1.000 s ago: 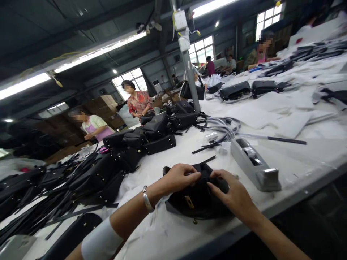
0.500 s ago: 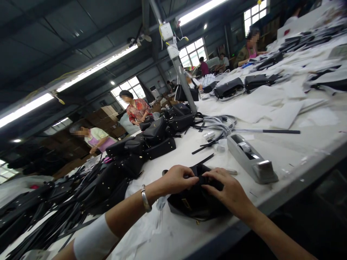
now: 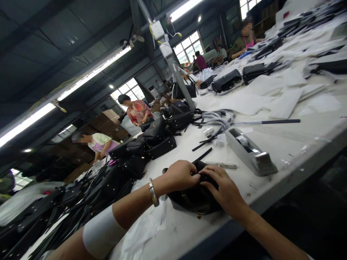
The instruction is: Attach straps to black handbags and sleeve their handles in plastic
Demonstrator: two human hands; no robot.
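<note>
A small black handbag (image 3: 193, 202) with gold-coloured metal fittings lies on the white worktable (image 3: 173, 236), near its front edge. My left hand (image 3: 182, 176), with a silver bangle at the wrist, is closed with thumb and fingers pinched on the upper part of the bag. Facing it, my right hand (image 3: 223, 186) bends its fingers and thumb onto the same black part. The fingertips of both hands nearly meet. Exactly which piece they grip is hidden by the fingers and the dark material.
A grey tape dispenser (image 3: 249, 151) stands to the right, beside a utility knife (image 3: 222, 165). Black strips and coiled grey tubing (image 3: 219, 119) lie behind. Piled black handbags (image 3: 154, 135) fill the left, around a metal post (image 3: 180, 79). Co-workers (image 3: 138, 110) stand farther back.
My view has tilted and shifted slightly. My right hand has come closer to my left at the top of the bag. Both hands stay on the bag.
</note>
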